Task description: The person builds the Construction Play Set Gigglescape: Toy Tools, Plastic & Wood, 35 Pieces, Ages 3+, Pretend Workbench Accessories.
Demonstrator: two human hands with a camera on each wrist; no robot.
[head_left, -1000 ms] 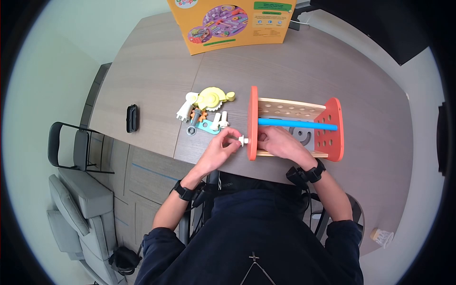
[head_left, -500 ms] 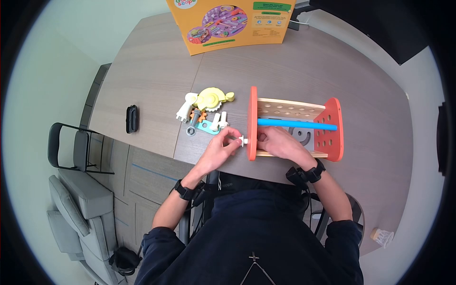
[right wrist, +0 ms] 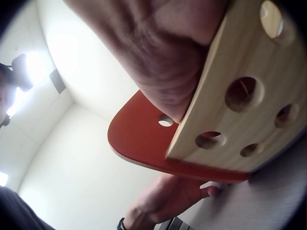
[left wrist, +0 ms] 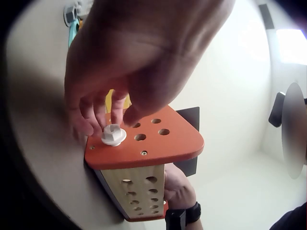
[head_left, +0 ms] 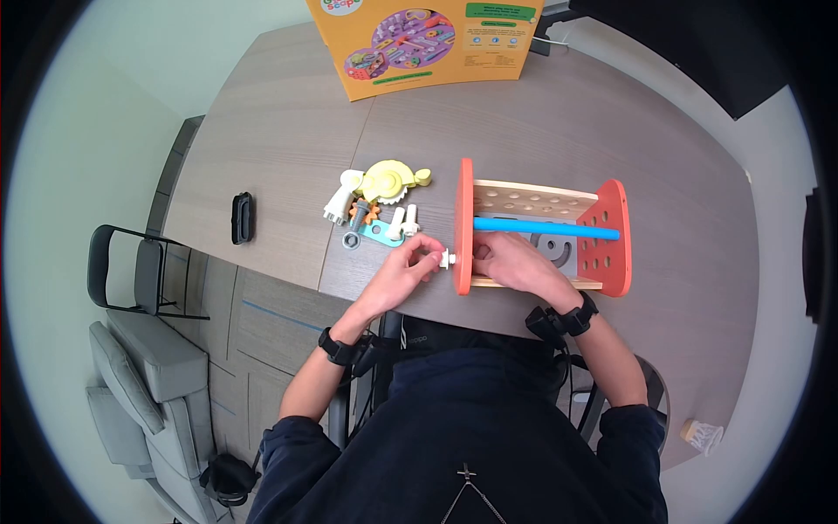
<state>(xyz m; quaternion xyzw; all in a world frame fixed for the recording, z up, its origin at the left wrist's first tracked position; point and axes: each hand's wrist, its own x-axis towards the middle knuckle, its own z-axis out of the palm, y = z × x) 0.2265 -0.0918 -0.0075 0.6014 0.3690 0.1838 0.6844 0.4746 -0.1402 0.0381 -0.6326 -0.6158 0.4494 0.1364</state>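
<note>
A white toy bolt (head_left: 445,259) sticks out of a hole in the left red end panel (head_left: 465,196) of a wooden toy toolbox. My left hand (head_left: 400,278) is at its head, with curved fingers and thumb around it; in the left wrist view the slotted head (left wrist: 113,135) shows uncovered, thumb slightly apart. Inside the toolbox, my right hand (head_left: 517,264) reaches under the blue rod (head_left: 546,229) to the inner face of that panel, opposite the bolt. Its fingertips are hidden, and I cannot tell what they hold. The pale wooden side (right wrist: 225,129) stands against the right palm.
Left of the toolbox lie a yellow toy saw (head_left: 387,182), a white toy piece (head_left: 342,199), an orange gear (head_left: 371,212), a grey bolt (head_left: 359,216), a turquoise strip (head_left: 377,232) and white bolts (head_left: 397,223). A yellow box (head_left: 419,52) stands behind; a black case (head_left: 243,218) lies farther left.
My left fingers have drawn back very slightly from the bolt head and loosened around it. The bolt sits a little closer to the panel. The right hand and toolbox look unmoved.
</note>
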